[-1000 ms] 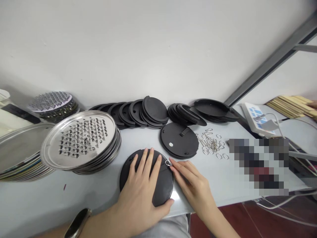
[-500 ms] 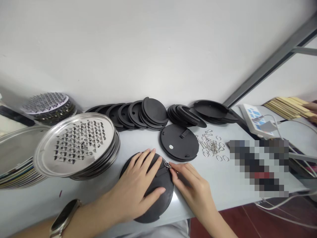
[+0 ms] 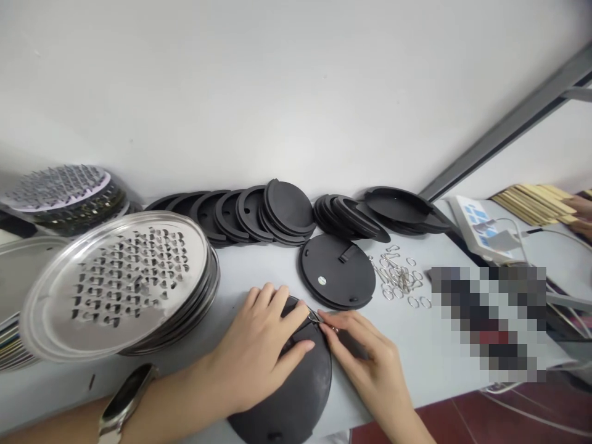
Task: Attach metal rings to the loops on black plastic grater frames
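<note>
A round black plastic disc (image 3: 296,394) lies on the table in front of me. My left hand (image 3: 259,345) presses on its upper left part, fingers bent a little and thumb apart from the index finger. At the disc's upper right edge, my right hand (image 3: 365,351) pinches a small metal wire clip (image 3: 315,317) between thumb and index finger. The clip's looped end reaches the disc's rim beside my left index finger. Behind lie a few more black discs (image 3: 337,271), and right of them a loose pile of metal clips and rings (image 3: 398,276).
Stacked metal plates with raised teeth (image 3: 194,308) stand at the left, a spiked stack (image 3: 60,188) behind them. Black discs (image 3: 289,206) lean along the wall (image 3: 296,92). At the right are a white box (image 3: 478,228), cables, yellow strips (image 3: 531,203) and another person's hand (image 3: 580,213).
My view has shifted slightly. The disc sits lower and my left hand's fingers have drawn closer to the clip and are more bent. My right hand keeps its pinch on the clip.
</note>
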`<control>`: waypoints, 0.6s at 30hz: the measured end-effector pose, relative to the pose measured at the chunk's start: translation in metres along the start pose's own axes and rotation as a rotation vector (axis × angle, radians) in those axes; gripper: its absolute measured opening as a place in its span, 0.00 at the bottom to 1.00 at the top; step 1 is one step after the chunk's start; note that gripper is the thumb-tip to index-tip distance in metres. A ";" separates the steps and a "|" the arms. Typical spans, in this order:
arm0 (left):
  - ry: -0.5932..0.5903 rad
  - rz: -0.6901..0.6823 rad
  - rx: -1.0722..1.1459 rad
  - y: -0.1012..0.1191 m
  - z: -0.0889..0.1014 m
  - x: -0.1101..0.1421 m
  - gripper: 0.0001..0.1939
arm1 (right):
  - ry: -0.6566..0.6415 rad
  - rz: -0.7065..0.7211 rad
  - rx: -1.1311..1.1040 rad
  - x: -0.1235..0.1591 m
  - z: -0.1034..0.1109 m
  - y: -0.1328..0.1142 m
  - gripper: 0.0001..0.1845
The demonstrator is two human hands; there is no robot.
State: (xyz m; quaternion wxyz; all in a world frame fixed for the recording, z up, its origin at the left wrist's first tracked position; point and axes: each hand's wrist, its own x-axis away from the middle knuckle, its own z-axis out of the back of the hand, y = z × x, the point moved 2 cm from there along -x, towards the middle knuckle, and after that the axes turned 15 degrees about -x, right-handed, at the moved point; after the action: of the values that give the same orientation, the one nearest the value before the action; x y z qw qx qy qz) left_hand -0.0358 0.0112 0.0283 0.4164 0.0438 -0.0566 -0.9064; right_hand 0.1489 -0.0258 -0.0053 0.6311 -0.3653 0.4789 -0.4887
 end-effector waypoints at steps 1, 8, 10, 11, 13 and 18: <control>0.003 0.001 -0.003 0.000 0.000 0.000 0.13 | -0.001 -0.004 -0.005 0.000 0.000 0.000 0.08; 0.033 0.029 -0.027 0.003 -0.005 0.001 0.17 | -0.059 0.040 -0.027 0.001 0.000 -0.002 0.13; 0.037 0.036 -0.042 0.003 -0.006 0.001 0.17 | -0.055 0.038 -0.034 0.001 0.000 -0.003 0.12; 0.039 0.038 -0.047 0.003 -0.006 0.002 0.16 | -0.054 0.034 -0.035 0.002 0.000 -0.004 0.11; 0.044 0.039 -0.054 0.004 -0.005 0.002 0.16 | -0.057 0.021 -0.040 0.002 0.000 -0.004 0.10; 0.048 0.044 -0.057 0.004 -0.006 0.002 0.16 | -0.010 -0.008 -0.068 0.001 0.001 -0.002 0.10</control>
State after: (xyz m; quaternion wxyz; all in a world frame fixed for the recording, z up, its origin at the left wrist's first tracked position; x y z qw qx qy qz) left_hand -0.0331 0.0068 0.0226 0.4387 0.0527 -0.0218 -0.8968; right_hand 0.1496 -0.0276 -0.0037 0.6188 -0.3910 0.4906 -0.4728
